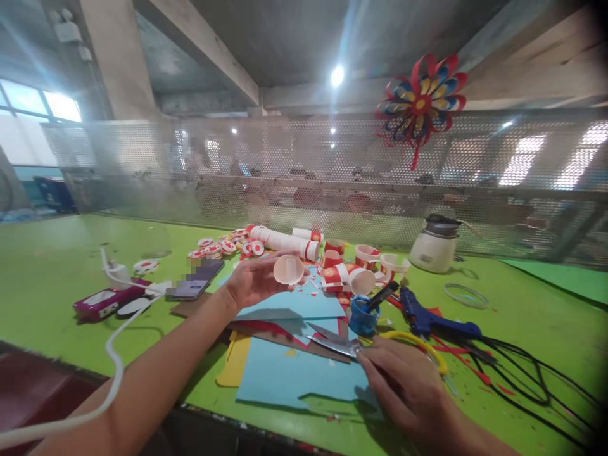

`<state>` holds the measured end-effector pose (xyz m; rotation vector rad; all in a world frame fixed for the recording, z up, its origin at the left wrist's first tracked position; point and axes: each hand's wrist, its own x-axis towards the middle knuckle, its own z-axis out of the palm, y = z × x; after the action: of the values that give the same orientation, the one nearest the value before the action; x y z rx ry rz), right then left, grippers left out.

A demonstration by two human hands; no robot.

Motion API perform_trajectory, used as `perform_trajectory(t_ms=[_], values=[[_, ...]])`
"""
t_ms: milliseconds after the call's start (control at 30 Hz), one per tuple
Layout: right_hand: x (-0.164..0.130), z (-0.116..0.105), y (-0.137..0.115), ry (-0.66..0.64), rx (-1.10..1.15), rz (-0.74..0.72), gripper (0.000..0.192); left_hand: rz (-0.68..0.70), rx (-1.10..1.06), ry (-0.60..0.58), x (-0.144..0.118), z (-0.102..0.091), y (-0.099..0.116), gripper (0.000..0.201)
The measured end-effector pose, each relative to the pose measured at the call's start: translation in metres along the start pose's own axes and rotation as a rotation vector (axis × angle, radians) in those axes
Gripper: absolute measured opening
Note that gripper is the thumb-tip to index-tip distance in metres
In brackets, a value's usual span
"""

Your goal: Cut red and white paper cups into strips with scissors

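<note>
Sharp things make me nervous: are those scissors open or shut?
Open a little: the scissors in the right hand show two blade tips standing apart.

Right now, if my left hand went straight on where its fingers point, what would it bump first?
Probably the red-and-white cup lying on its side, right of the held cup. Depth is unclear, so your left hand might pass over it.

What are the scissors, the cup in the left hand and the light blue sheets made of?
Scissors: silvery, shiny blades suggest polished metal; the yellow handle is probably smooth plastic, given its even colour.
Cup in the left hand: likely paper, from its pale, matte inside.
Light blue sheets: matte paper or thin card, judging by the cut edges.
</note>
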<state>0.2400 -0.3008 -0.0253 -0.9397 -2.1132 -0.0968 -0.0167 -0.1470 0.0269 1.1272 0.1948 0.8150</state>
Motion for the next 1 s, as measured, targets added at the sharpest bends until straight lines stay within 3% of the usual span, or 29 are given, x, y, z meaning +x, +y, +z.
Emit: perform_trajectory(t_ms=[433,700,833,1000], values=[[0.001,0.000,-0.002,-0.056,-0.006,-0.004,0.016,0.043,0.285,-0.088,-0.002,0.003,-0.007,0.050],[0.002,-0.001,-0.003,-0.118,-0.006,0.040,0.019,0.058,0.410,-0.026,-0.001,0.003,-0.010,0.051],[0.001,0.001,-0.001,-0.125,-0.023,0.041,0.020,0.108,0.716,0.061,-0.001,0.008,-0.014,0.057],[0.000,0.001,0.000,-0.129,-0.039,0.044,0.019,0.405,1.251,0.098,-0.003,0.020,-0.021,0.068]])
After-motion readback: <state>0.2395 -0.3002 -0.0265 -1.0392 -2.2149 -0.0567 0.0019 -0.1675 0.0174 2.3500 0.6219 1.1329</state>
